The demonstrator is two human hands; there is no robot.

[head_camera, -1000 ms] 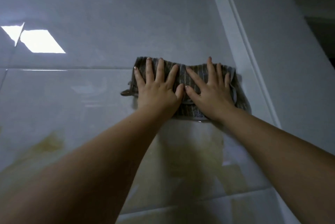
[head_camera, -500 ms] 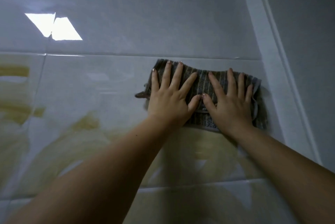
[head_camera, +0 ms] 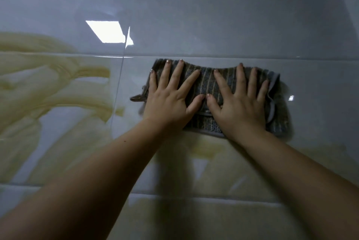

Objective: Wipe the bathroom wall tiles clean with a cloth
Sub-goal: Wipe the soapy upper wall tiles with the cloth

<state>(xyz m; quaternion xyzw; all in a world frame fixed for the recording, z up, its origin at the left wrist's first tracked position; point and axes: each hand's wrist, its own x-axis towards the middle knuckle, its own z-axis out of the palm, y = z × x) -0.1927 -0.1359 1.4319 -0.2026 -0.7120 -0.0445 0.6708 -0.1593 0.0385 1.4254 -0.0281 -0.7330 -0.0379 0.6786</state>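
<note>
Both hands, left [head_camera: 171, 101] and right [head_camera: 240, 103], lie flat with spread fingers, side by side on the folded cloth [head_camera: 207, 86] against glossy tiles [head_camera: 213, 16]; cloth looks soft, light, likely sliding easily, best held by palm pressure.

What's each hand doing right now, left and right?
Left hand: open, fingers spread, pressed flat on the striped cloth.
Right hand: open, flat on the same cloth against the wall tiles.

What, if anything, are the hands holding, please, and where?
Neither grips anything: the left hand and right hand press flat, fingers spread, on the cloth against the tiles.
</note>
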